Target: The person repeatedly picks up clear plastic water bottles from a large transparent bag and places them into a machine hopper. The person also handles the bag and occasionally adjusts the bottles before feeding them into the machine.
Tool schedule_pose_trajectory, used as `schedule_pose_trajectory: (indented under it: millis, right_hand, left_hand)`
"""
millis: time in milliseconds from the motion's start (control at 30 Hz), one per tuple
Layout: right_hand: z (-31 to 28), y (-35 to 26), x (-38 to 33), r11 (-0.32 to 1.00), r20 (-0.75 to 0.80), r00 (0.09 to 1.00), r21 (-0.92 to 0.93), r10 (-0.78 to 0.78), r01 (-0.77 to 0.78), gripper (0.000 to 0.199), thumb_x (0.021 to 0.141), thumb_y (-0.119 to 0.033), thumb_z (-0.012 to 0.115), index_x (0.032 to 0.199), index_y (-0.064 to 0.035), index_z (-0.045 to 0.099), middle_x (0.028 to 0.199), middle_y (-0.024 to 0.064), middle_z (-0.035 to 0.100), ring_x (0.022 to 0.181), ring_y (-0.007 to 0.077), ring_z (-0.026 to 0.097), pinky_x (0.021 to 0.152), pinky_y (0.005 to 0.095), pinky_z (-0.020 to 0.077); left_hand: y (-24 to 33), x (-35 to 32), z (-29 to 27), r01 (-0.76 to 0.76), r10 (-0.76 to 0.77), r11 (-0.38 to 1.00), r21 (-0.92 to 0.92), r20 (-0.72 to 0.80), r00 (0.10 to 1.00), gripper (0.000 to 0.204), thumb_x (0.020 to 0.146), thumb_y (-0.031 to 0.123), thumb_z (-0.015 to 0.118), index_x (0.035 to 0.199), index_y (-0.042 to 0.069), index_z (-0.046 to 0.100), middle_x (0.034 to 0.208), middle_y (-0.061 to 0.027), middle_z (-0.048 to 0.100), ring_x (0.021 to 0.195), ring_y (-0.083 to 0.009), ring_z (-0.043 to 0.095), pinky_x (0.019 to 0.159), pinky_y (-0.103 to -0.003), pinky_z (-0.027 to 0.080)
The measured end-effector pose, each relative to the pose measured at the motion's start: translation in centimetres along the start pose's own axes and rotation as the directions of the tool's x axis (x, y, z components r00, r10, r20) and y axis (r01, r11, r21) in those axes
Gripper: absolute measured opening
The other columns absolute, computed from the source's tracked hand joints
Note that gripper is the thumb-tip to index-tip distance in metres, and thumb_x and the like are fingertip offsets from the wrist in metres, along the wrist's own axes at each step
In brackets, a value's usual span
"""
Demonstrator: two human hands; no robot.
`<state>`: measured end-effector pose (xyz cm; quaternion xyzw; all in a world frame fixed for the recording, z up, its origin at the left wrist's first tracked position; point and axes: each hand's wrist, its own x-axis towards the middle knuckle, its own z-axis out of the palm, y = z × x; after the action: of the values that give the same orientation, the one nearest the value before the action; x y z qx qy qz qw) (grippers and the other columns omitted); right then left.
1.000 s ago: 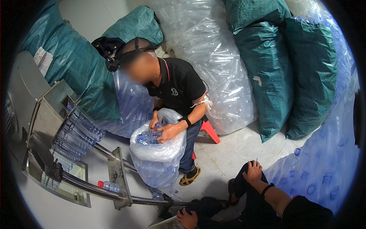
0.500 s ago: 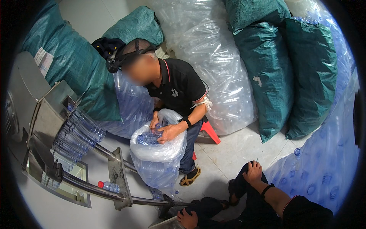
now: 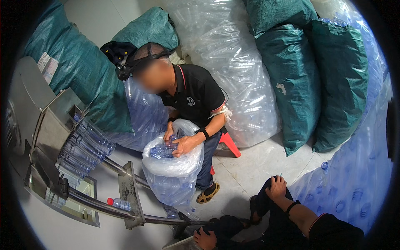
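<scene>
My right hand (image 3: 276, 189) lies over my dark-trousered right knee, its fingers spread and bent over it. A tiny thin thing (image 3: 281, 175) pokes up by those fingers; I cannot make out what it is. On my other knee, at the lower edge, rests my left hand (image 3: 205, 238) with its fingers apart. Across from me, a seated person in a black shirt (image 3: 196, 89) has both hands on a clear plastic bottle (image 3: 162, 151), in the mouth of a clear bag (image 3: 173, 183) full of bottles.
Metal rails (image 3: 104, 208) run from a machine (image 3: 54, 129) at left, where clear bottles (image 3: 83, 150) hang in a row. A red-capped bottle (image 3: 119, 203) is beside the lower rail. Green sacks (image 3: 291, 79) and clear bags of bottles (image 3: 233, 75) line the back; another bag (image 3: 350, 179) fills the right.
</scene>
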<state>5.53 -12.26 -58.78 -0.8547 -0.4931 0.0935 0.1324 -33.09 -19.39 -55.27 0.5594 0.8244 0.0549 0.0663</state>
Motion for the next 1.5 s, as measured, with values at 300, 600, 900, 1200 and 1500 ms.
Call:
schedule_pose_trajectory:
  millis: [300, 600, 900, 1200, 1500]
  right_hand:
    - [-0.5, -0.3, -0.1, 1.000, 0.023, 1.000, 0.006, 0.011, -0.011, 0.074, 0.075, -0.035, 0.083, 0.137, -0.0047, 0.054, 0.141, 0.0188, 0.050, 0.137, 0.0379, 0.042, 0.112, 0.0502, 0.0355]
    - [-0.6, -0.3, -0.1, 1.000, 0.023, 1.000, -0.003, 0.013, -0.013, 0.075, 0.076, -0.036, 0.083, 0.137, -0.0042, 0.053, 0.140, 0.0184, 0.051, 0.137, 0.0374, 0.042, 0.113, 0.0496, 0.0351]
    - [-0.1, -0.1, 0.0, 1.000, -0.005, 1.000, 0.001, 0.007, -0.007, 0.075, 0.075, -0.036, 0.083, 0.136, -0.0043, 0.055, 0.139, 0.0186, 0.052, 0.136, 0.0377, 0.043, 0.112, 0.0496, 0.0353]
    - [0.0, 0.0, -0.1, 1.000, -0.032, 0.999, -0.013, -0.015, 0.014, 0.076, 0.073, -0.037, 0.084, 0.135, -0.0044, 0.055, 0.138, 0.0183, 0.053, 0.134, 0.0372, 0.044, 0.111, 0.0495, 0.0364]
    - [-0.2, -0.1, 0.0, 1.000, -0.009, 1.000, -0.001, -0.002, 0.002, 0.073, 0.074, -0.037, 0.083, 0.135, -0.0059, 0.056, 0.139, 0.0176, 0.052, 0.135, 0.0366, 0.043, 0.111, 0.0494, 0.0368]
  left_hand:
    - [0.0, 0.0, -0.2, 0.000, 0.000, 1.000, -0.019, 0.018, 1.000, 0.057, 0.089, 0.040, 0.064, 0.139, 0.013, 0.056, 0.145, -0.0197, 0.050, 0.129, -0.0472, 0.049, 0.105, -0.061, 0.042]
    - [0.4, 0.0, -1.0, 0.022, -0.023, 1.000, 0.016, 0.075, 0.997, 0.057, 0.091, 0.041, 0.062, 0.141, 0.014, 0.055, 0.147, -0.0195, 0.048, 0.131, -0.0468, 0.048, 0.107, -0.061, 0.040]
    - [0.1, 0.0, -0.7, 0.021, -0.021, 1.000, -0.004, 0.084, 0.996, 0.058, 0.090, 0.043, 0.064, 0.141, 0.015, 0.054, 0.147, -0.0190, 0.048, 0.132, -0.0469, 0.047, 0.107, -0.061, 0.040]
    - [-0.5, 0.1, 0.6, 0.009, -0.009, 1.000, 0.008, 0.021, 1.000, 0.060, 0.089, 0.043, 0.067, 0.141, 0.015, 0.054, 0.147, -0.0179, 0.048, 0.132, -0.0460, 0.047, 0.107, -0.061, 0.040]
    - [-0.1, 0.2, 0.1, 0.012, -0.012, 1.000, 0.000, 0.066, 0.998, 0.059, 0.090, 0.043, 0.066, 0.141, 0.014, 0.054, 0.149, -0.0176, 0.047, 0.133, -0.0463, 0.046, 0.106, -0.063, 0.039]
